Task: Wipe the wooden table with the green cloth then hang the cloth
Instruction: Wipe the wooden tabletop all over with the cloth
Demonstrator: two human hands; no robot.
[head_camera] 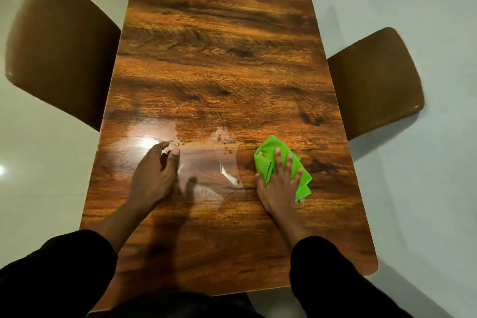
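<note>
Flatly, the right hand [280, 179] pressed the green cloth [265, 156] onto the wooden counter [219, 59], on its near right part, fingers spread straight; the left hand [154, 170] rested there loosely curled, holding nothing (a wet sheen [206, 170] lay between them).

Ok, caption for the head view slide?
Right hand presses green cloth on wooden table; left hand by a wet patch.

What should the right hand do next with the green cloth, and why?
Probably slide the green cloth leftward. The right hand presses it flat, fingers spread, on the wooden table, and a shiny wet film lies just left of it, reaching to the left hand, which rests on the tabletop. That patch looks unwiped, so it seems the likeliest next stroke.
</note>
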